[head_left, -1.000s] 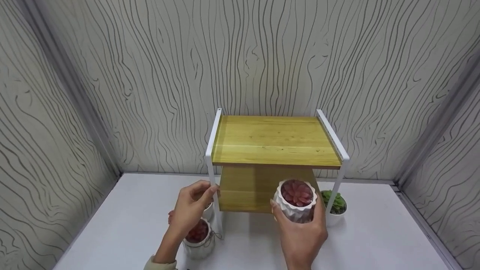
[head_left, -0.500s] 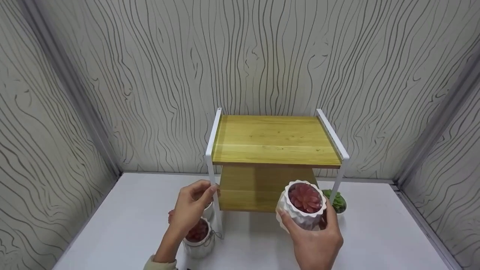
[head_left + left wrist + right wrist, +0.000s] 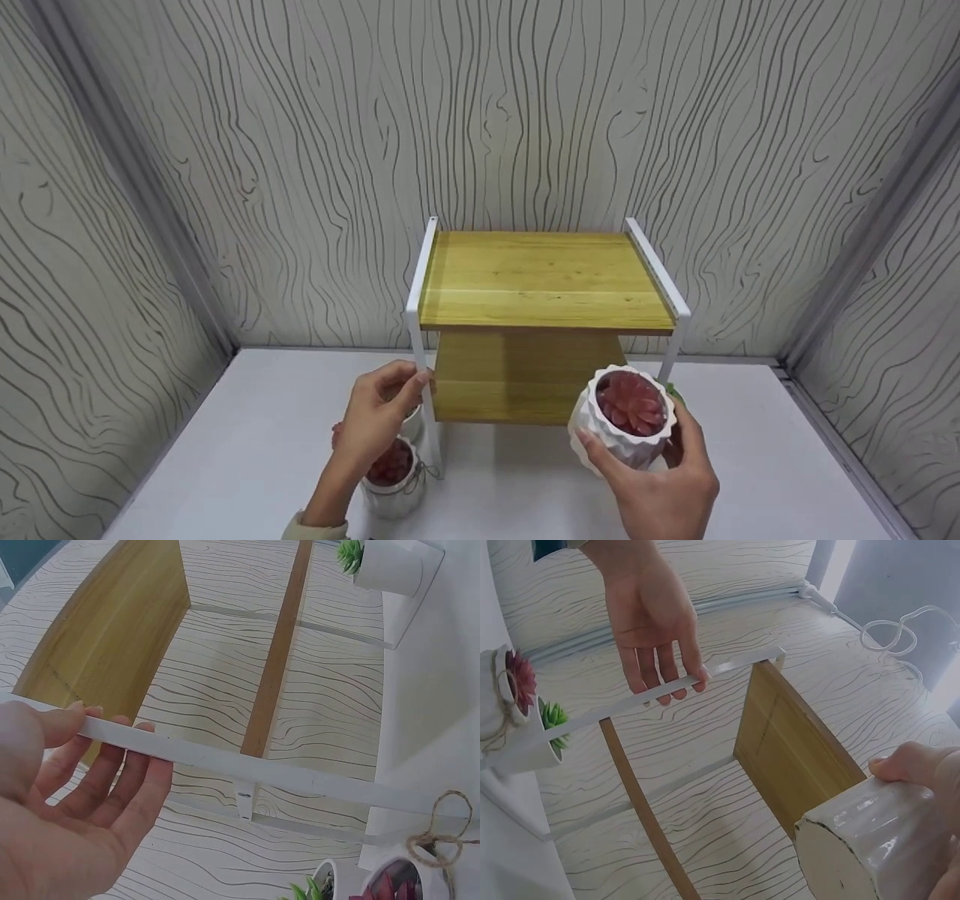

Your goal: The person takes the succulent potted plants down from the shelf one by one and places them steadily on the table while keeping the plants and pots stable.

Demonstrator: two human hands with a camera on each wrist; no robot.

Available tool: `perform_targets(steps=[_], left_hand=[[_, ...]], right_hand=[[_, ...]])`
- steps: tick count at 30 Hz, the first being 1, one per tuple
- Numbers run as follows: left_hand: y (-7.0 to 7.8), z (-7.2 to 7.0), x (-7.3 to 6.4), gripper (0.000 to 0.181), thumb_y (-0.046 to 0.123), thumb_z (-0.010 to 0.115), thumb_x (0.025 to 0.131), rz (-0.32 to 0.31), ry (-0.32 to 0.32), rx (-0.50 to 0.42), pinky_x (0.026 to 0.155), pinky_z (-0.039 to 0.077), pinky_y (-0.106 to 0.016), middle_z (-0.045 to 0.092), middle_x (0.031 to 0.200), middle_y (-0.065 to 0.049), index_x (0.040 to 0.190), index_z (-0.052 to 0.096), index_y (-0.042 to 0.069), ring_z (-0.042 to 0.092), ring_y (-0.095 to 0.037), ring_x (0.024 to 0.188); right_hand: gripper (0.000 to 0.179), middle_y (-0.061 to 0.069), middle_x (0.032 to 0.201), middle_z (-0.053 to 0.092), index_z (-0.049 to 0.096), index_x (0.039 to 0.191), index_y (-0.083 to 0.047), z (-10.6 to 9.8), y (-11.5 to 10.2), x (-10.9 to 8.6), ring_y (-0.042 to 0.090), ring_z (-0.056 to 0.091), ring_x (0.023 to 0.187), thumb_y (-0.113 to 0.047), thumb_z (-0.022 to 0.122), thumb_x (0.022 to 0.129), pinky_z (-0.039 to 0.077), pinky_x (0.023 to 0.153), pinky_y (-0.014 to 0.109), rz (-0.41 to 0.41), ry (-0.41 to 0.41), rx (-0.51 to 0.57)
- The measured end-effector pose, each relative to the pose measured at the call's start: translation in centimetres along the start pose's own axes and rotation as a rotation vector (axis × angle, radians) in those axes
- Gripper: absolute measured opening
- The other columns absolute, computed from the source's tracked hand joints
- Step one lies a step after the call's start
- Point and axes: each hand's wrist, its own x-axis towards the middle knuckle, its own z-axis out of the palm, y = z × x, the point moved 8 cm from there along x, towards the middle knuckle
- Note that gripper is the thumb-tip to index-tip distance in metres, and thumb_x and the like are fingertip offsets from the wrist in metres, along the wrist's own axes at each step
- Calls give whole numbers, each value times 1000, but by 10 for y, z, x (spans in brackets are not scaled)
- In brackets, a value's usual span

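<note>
My left hand (image 3: 379,416) pinches the white front left post (image 3: 202,757) of a two-tier shelf (image 3: 547,285), thumb on one side and fingertips on the other. In my right hand (image 3: 667,491) is a white ribbed flowerpot (image 3: 596,427) with a red succulent (image 3: 631,403) in it. My thumb and fingers wrap around its sides. The flowerpot is raised in front of the shelf's right side and leans a little. Its pale underside (image 3: 832,870) shows in the right wrist view. Both wooden boards carry nothing in the head view.
Left of the shelf stands a white pot (image 3: 391,495) with a red succulent and a twine bow; another pot (image 3: 411,426) is partly hidden behind my left hand. A potted green succulent (image 3: 390,570) stands by the shelf's right side. Wood-patterned panels (image 3: 525,112) enclose the white table (image 3: 277,420).
My right hand has carried the flowerpot to the right and slightly nearer to me, now covering most of the green succulent. The left hand keeps its grip on the post.
</note>
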Motion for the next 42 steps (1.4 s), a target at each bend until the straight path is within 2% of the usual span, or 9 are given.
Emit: perform_targets(steps=[1,4,8,11,17,24,35,38,42], left_hand=[[0,0,0,24,25,69,103,-2,1,3,85,62,-29,77,104,-13,111,76,4,70,-17,92],[-1,-1,0,24,25,69,102,-10,5,5,82,61,-27,77,103,-13,111,76,4,69,-19,92],[0,-1,0,24,26,70,102,-14,12,12,79,59,-24,76,101,-12,110,76,4,68,-20,90],[2,-1,-1,24,25,69,103,1,6,16,77,59,-24,76,100,-11,110,76,3,67,-17,87],[3,-1,-1,24,25,69,103,0,-6,8,76,59,-23,77,102,-13,112,75,3,69,-19,89],[2,-2,-1,24,26,69,103,-27,-4,12,77,59,-23,76,100,-13,112,76,5,66,-14,86],[2,-3,-1,26,30,70,102,-26,0,-7,86,62,-32,78,104,-10,111,76,6,71,-14,93],[2,-2,-1,27,31,70,102,-27,-4,-2,84,62,-30,78,105,-11,111,76,6,70,-13,92],[2,-1,0,25,28,69,103,-3,-12,6,83,61,-27,78,106,-13,112,76,5,71,-15,92]], right_hand=[[110,22,147,59,48,153,-3,-2,2,1,40,62,126,-26,105,62,50,108,58,5,-10,-9],[110,20,144,62,51,151,-5,-8,5,3,36,63,124,-27,106,59,55,106,26,-1,-25,-20],[109,18,139,66,55,148,-7,-15,8,5,1,60,112,-27,107,54,32,85,-9,-22,-41,-32],[109,18,137,67,56,147,-7,-20,11,7,-11,53,103,-26,108,53,34,85,-9,-34,-52,-52],[110,18,138,64,53,147,-6,-26,16,9,20,61,118,-28,108,53,33,84,-10,-25,-84,-76],[106,12,131,67,57,141,-8,-35,23,11,-19,52,96,-22,109,50,40,81,-8,-39,-78,-63],[110,11,140,63,52,148,-15,-45,47,18,-15,53,97,-33,107,54,43,78,-2,90,-224,-160],[110,1,136,64,55,146,-17,-49,50,20,-15,54,100,-30,108,51,44,78,-2,99,-195,-149],[108,-16,123,63,59,142,-17,-55,51,22,-11,57,103,-19,109,46,46,80,-1,30,-157,-126]])
